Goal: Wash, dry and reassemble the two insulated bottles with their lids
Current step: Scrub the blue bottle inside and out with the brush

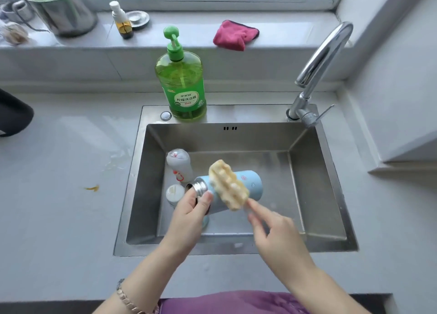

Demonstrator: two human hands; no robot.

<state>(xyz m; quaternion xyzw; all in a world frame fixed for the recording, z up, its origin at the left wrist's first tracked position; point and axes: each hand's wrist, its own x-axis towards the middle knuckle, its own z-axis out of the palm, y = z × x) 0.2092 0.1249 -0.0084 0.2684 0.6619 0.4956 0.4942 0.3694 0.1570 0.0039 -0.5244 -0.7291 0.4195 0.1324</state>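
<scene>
My left hand [189,207] grips a light blue insulated bottle [251,183] by its bare steel neck and holds it tilted on its side over the steel sink [314,195]. A yellow sponge [228,185] lies across the bottle's body. My right hand [272,228] pinches the sponge's near end with its fingertips; this part of the view is motion-blurred. A grey-white second bottle [178,166] lies in the sink's left part. A white lid [174,193] rests beside it. A pale blue lid [205,221] peeks out under my left hand.
A green dish-soap pump bottle [181,82] stands on the sink's back rim, and the faucet [324,53] rises at the back right. On the windowsill are a pink cloth [235,34], a small spray bottle [121,20] and a metal pot [63,11]. A yellow scrap [92,188] lies on the left counter.
</scene>
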